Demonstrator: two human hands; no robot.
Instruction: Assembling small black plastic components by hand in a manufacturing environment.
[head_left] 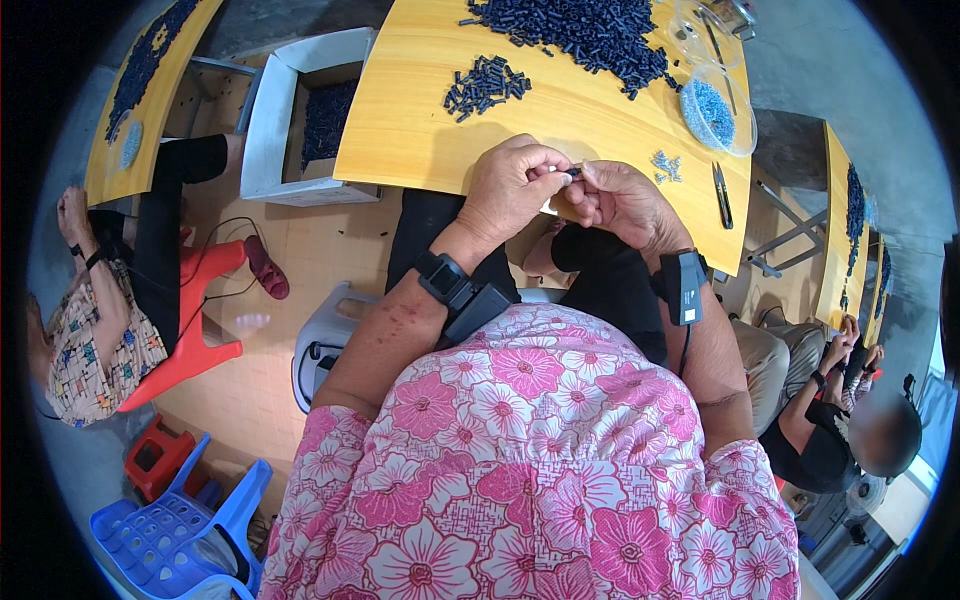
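Small dark plastic tube (572, 173) pinched between fingertips of left hand (512, 190) and right hand (625, 203), held at yellow wooden table edge (400, 150) for close work. Just right of grip: tiny silvery metal pieces (666, 165), dark tweezers (721, 194), within reach. Beyond: small sorted heap of dark tubes (487, 86), then large pile (580, 35), clear bowl of blue bits (715, 112).

Pinched between the fingertips of the left hand (512, 185) and right hand (622, 200) is a small dark tube (571, 173), matt like plastic. Beyond the fingers the table (420, 120) looks like smooth yellow wood with a slight sheen, strewn with similar matt dark pieces (486, 84). Right of the fingers lie shiny metal tweezers (722, 194) and a clear glossy plastic bowl (718, 110).
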